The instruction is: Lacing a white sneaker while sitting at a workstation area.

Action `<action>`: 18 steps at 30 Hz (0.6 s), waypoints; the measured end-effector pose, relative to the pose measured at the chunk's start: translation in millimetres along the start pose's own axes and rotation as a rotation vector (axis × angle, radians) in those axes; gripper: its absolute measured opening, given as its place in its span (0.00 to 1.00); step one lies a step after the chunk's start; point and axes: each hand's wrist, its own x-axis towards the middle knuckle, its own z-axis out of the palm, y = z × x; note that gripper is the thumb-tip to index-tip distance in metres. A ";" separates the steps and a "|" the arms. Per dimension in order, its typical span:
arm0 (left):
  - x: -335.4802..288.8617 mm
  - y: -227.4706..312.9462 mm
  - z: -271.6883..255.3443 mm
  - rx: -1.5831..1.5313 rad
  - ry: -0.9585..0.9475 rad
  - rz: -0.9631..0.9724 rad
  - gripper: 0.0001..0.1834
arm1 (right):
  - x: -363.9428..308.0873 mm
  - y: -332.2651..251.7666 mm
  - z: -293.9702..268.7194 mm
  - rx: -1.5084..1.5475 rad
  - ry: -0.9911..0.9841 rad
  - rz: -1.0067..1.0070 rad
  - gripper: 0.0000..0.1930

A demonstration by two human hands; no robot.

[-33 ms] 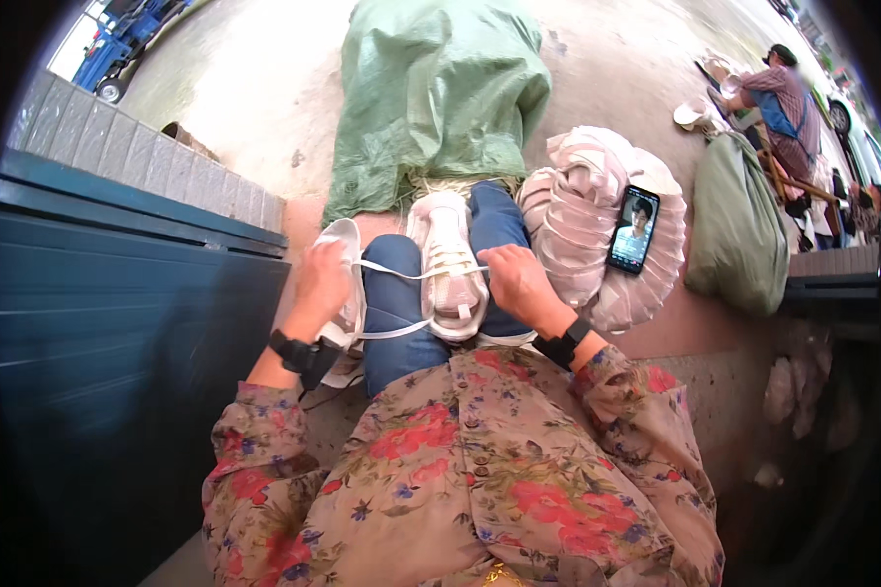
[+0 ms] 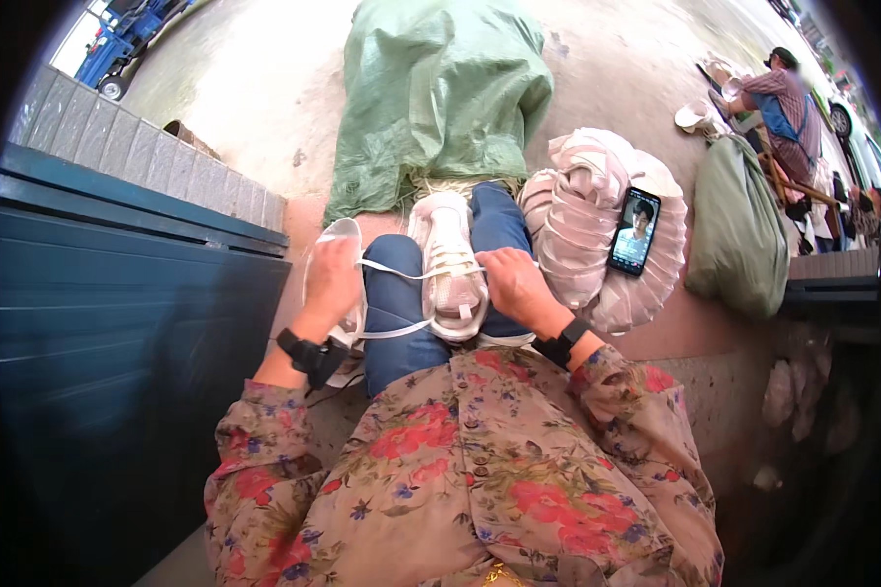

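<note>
The right hand (image 2: 519,289) is curled, apparently pinching a white shoelace (image 2: 390,271); the left hand's (image 2: 333,282) hold, over a white shoe (image 2: 343,229) at left, I cannot tell. Between denim knees (image 2: 392,311), a pink-and-white sneaker (image 2: 450,262) seems mid-lacing; the next pull likely needs even tension

Pale pink and white all over the shoe (image 2: 457,293) between the left hand (image 2: 331,279) and right hand (image 2: 516,289), plus plain white laces (image 2: 396,334). Just plain blue for the jeans (image 2: 392,305) there. Pretty loud on the shirt (image 2: 411,470) below the hands: brownish base, big red flowers, little dark blue ones. Black on both wristbands (image 2: 561,345). Kinda faded green on the big sack (image 2: 440,98) beyond the hands. Right of the right hand, soft pinkish white for the bundle (image 2: 568,245), black around the phone (image 2: 636,232). Dark blue with thin lines on the panel (image 2: 117,293) way left.
</note>
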 end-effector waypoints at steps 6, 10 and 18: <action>5.2 64.1 28.9 0.127 -0.158 0.317 0.08 | -1.3 -7.5 -0.7 -0.120 -0.232 0.010 0.14; 7.5 48.8 24.7 0.233 -0.228 0.282 0.06 | -16.6 2.5 -9.0 -0.161 -0.177 0.042 0.12; 12.3 32.8 -38.0 -0.517 -0.268 -0.444 0.10 | 0.3 2.4 -47.6 0.286 0.094 0.434 0.12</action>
